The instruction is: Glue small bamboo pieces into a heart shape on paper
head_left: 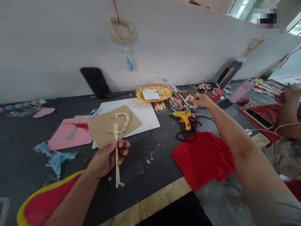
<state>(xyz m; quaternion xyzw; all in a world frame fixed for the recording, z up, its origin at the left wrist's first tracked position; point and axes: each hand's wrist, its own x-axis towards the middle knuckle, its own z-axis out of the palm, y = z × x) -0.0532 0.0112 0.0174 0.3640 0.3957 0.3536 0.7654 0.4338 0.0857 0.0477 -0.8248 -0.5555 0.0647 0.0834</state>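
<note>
Two pale wooden sticks (117,157) stand side by side in the left hand (107,157), whose fingers are closed around them; hand and sticks are left of and nearer than the one yellow glue gun (185,118). One right hand (202,100) reaches just beyond the glue gun and slightly to its right, fingers bent at a small pile of loose craft bits (188,99); whether they grip a piece there, I cannot tell.

Left of the glue gun, one beaded curve (127,121), an open loop, lies on one brown sheet (101,124), which overlaps one white board (147,119). Farther left of the gun come one pink sheet (68,138) and one blue tassel bundle (56,160). Beyond the gun and to its left sits one wicker basket (154,100) with a white piece inside. One folded red cloth (203,158) lies nearer than the gun, over the edge of the dark tabletop (155,175).

Right of and beyond the gun stand two flasks, one steel-coloured (231,73) and one pink (242,91), tilted in view, plus one red carton (215,95). Farther right of the gun, one co-worker's hand (291,92) shows.
</note>
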